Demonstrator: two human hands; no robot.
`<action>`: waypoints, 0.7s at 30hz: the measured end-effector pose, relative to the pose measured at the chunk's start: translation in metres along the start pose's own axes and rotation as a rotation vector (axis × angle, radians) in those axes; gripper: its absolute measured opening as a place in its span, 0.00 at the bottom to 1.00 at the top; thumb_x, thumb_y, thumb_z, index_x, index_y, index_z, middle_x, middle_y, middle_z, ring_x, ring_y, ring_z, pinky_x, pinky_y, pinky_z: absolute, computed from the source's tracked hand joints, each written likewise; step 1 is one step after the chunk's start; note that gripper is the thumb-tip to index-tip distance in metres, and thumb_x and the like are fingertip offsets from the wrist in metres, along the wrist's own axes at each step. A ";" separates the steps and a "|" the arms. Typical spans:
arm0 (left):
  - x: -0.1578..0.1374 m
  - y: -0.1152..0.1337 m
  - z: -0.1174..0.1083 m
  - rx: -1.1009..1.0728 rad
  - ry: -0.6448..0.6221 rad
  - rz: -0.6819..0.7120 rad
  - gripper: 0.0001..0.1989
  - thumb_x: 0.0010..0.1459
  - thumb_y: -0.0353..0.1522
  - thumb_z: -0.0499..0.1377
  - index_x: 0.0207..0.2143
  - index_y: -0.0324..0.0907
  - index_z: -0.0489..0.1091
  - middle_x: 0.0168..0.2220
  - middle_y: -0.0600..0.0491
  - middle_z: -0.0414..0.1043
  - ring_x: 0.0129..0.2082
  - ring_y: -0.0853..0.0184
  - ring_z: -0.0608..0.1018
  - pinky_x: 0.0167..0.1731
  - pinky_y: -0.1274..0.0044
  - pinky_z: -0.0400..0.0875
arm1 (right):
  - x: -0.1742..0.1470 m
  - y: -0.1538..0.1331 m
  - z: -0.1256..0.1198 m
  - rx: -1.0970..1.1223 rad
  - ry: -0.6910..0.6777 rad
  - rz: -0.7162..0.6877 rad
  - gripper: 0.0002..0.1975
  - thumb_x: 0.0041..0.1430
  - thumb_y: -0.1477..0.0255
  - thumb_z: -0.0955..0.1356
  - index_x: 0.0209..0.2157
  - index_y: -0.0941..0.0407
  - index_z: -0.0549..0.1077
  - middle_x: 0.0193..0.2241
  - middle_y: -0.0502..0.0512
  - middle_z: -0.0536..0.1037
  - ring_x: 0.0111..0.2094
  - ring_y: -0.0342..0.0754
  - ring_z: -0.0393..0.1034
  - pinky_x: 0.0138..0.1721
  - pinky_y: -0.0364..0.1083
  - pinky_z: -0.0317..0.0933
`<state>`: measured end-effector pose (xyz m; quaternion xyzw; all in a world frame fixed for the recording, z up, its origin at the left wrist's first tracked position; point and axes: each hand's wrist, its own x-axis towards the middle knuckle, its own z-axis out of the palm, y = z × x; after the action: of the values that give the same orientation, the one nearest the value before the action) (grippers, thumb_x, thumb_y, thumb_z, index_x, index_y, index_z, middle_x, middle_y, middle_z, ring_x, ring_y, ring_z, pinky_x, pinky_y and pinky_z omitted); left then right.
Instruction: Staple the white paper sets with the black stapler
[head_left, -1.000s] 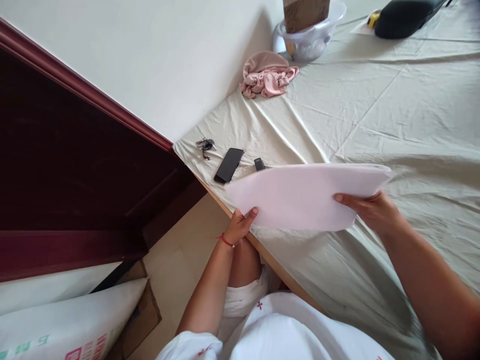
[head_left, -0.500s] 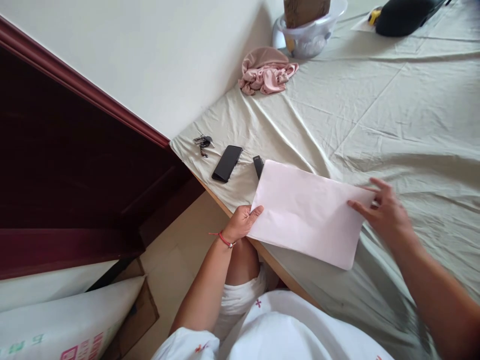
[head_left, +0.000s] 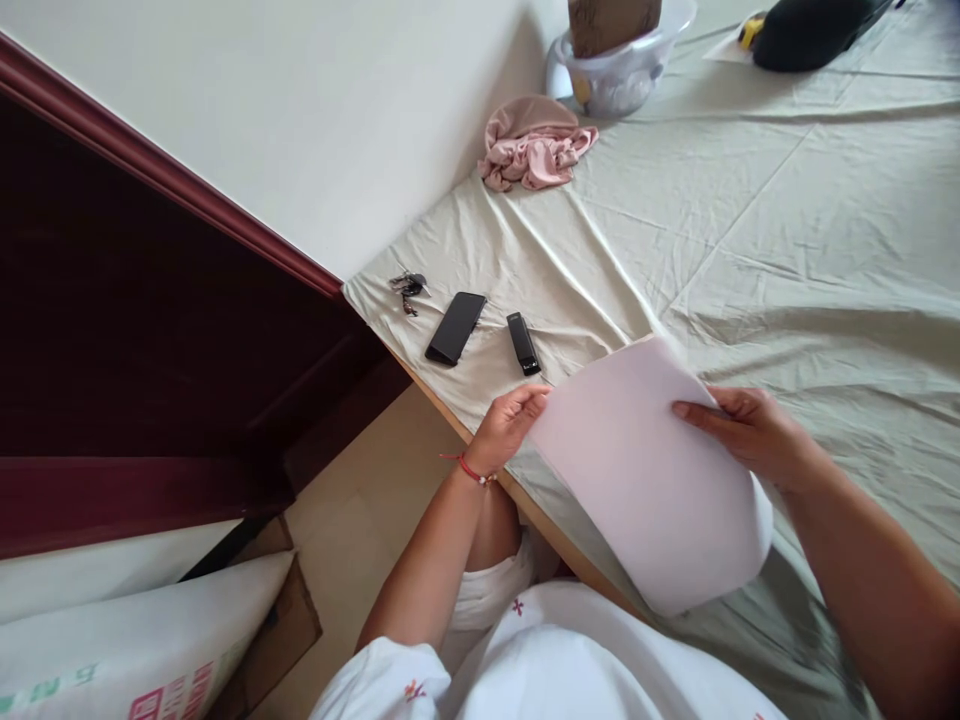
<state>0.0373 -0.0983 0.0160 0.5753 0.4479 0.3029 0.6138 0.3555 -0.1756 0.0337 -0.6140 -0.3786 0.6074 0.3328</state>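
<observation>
Paper sheet (head_left: 652, 480) now turned, curling downward

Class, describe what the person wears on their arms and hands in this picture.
The left hand has a thin red string bracelet at the wrist; its arm is bare up to a short white sleeve with small red marks. The right hand shows no rings, and its forearm is bare.

Soft, even daylight fills the view, bright on the wall (head_left: 300, 130) and the sheet (head_left: 787, 230), with no glare. Faint shadows lie in the sheet's creases and under the paper (head_left: 645, 480). The dark wood panel (head_left: 150, 350) loses detail. The paper's far edge is motion-blurred; wide-angle distortion bends lines near the edges.
</observation>
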 end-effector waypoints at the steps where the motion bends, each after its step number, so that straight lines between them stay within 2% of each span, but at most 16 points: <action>1: -0.002 -0.009 0.003 -0.120 0.151 0.003 0.28 0.60 0.57 0.62 0.44 0.42 0.74 0.36 0.53 0.75 0.34 0.69 0.73 0.33 0.79 0.66 | 0.000 0.005 0.002 0.065 0.069 0.000 0.21 0.52 0.49 0.77 0.35 0.53 0.83 0.29 0.54 0.85 0.27 0.54 0.79 0.25 0.48 0.72; 2: -0.006 -0.017 0.008 -0.237 0.259 -0.016 0.29 0.59 0.58 0.62 0.47 0.44 0.72 0.39 0.52 0.77 0.36 0.68 0.75 0.34 0.80 0.68 | 0.000 0.010 0.003 0.125 0.126 0.003 0.20 0.52 0.50 0.78 0.35 0.52 0.83 0.30 0.53 0.85 0.27 0.55 0.79 0.26 0.49 0.73; 3: -0.009 -0.024 0.014 -0.329 0.300 -0.054 0.31 0.58 0.59 0.62 0.49 0.45 0.71 0.43 0.51 0.78 0.40 0.67 0.77 0.35 0.79 0.69 | 0.000 0.015 0.005 0.170 0.169 0.007 0.20 0.51 0.50 0.78 0.35 0.51 0.83 0.31 0.53 0.85 0.28 0.55 0.80 0.27 0.50 0.73; 6: -0.019 -0.033 0.038 -0.498 0.251 -0.103 0.33 0.55 0.60 0.64 0.49 0.45 0.71 0.47 0.47 0.79 0.47 0.63 0.80 0.41 0.76 0.74 | -0.001 0.021 0.011 0.216 0.209 0.011 0.19 0.49 0.51 0.79 0.35 0.50 0.83 0.31 0.53 0.86 0.28 0.55 0.79 0.27 0.51 0.74; 8: -0.022 -0.030 0.055 -0.579 0.222 -0.101 0.31 0.55 0.56 0.67 0.50 0.43 0.73 0.49 0.46 0.80 0.53 0.59 0.80 0.50 0.72 0.74 | -0.002 0.022 0.012 0.190 0.165 0.019 0.20 0.47 0.51 0.80 0.32 0.51 0.83 0.30 0.54 0.85 0.27 0.55 0.78 0.26 0.50 0.72; 10: -0.020 -0.022 0.066 -0.630 0.252 -0.102 0.30 0.53 0.53 0.71 0.50 0.42 0.75 0.50 0.45 0.81 0.55 0.56 0.80 0.55 0.68 0.73 | -0.003 0.021 0.011 0.150 0.111 0.035 0.21 0.44 0.50 0.81 0.28 0.53 0.82 0.27 0.55 0.84 0.26 0.55 0.78 0.25 0.50 0.72; 13: -0.012 -0.013 0.073 -0.656 0.334 -0.110 0.32 0.47 0.52 0.74 0.47 0.40 0.77 0.48 0.44 0.83 0.53 0.53 0.82 0.56 0.65 0.74 | -0.004 0.020 0.006 0.128 0.079 0.051 0.21 0.45 0.50 0.81 0.27 0.53 0.81 0.28 0.56 0.85 0.28 0.56 0.79 0.26 0.50 0.73; 16: -0.008 -0.012 0.072 -0.646 0.380 -0.140 0.33 0.46 0.55 0.73 0.43 0.39 0.78 0.42 0.45 0.85 0.50 0.53 0.83 0.53 0.65 0.76 | -0.003 0.019 0.004 0.125 0.072 0.050 0.21 0.48 0.50 0.80 0.30 0.53 0.82 0.29 0.57 0.85 0.29 0.56 0.80 0.27 0.50 0.74; 19: -0.008 -0.015 0.070 -0.606 0.404 -0.143 0.32 0.46 0.57 0.72 0.39 0.39 0.78 0.38 0.47 0.84 0.44 0.55 0.84 0.47 0.68 0.78 | -0.001 0.017 0.006 0.098 0.035 0.065 0.24 0.51 0.47 0.78 0.30 0.55 0.82 0.30 0.59 0.85 0.28 0.56 0.80 0.26 0.49 0.73; 21: -0.009 -0.019 0.068 -0.580 0.402 -0.142 0.31 0.47 0.57 0.72 0.37 0.39 0.79 0.36 0.48 0.84 0.39 0.59 0.83 0.42 0.71 0.77 | 0.001 0.016 0.007 0.089 0.020 0.049 0.25 0.53 0.46 0.76 0.35 0.54 0.83 0.31 0.58 0.85 0.29 0.56 0.80 0.26 0.48 0.73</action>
<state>0.0920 -0.1386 -0.0048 0.2733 0.4940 0.4812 0.6706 0.3497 -0.1833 0.0188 -0.6139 -0.3329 0.6251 0.3487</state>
